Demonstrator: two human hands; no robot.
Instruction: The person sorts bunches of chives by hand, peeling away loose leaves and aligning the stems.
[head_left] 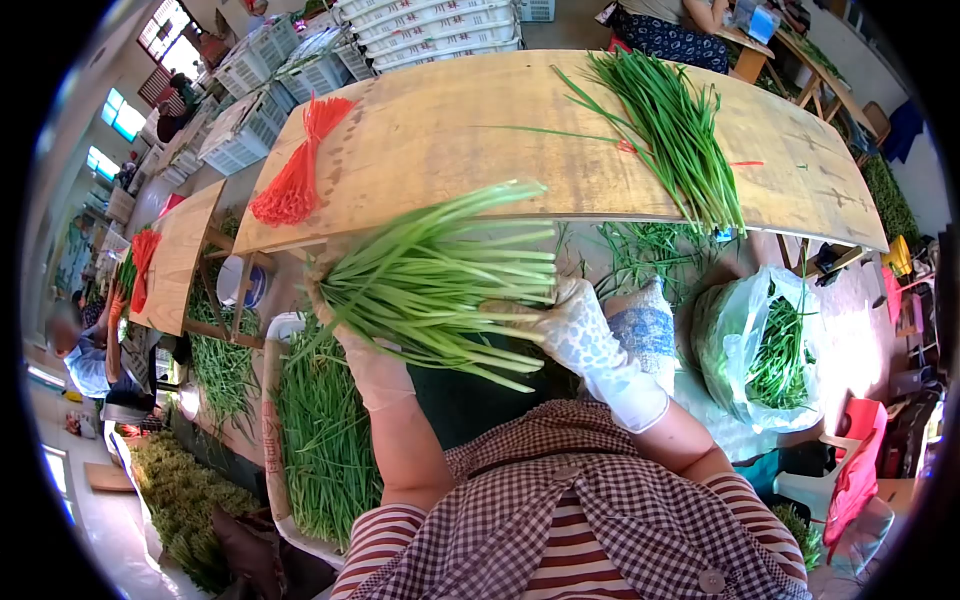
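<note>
A loose bunch of garlic chives [440, 280] is held in front of my body, just off the near edge of the wooden table [440, 130]. My left hand [350, 338], in a pale glove, is closed around the left side of the bunch; leaves hide most of its fingers. At the right, the pale stalk ends meet my right hand [575, 325], gloved in a patterned white fabric, its fingers closed on some stalks. Another bunch of garlic chives [675, 130] lies on the table's right part, with a red tie under it. Red ties [300, 165] lie in a bundle at the left.
A white crate [275, 440] full of chives stands at my left. To the right is a clear plastic bag [755, 350] of greens. Stacked white crates [435, 30] stand behind the table. Another person [95, 350] works at the far left; a red chair [855, 460] is at right.
</note>
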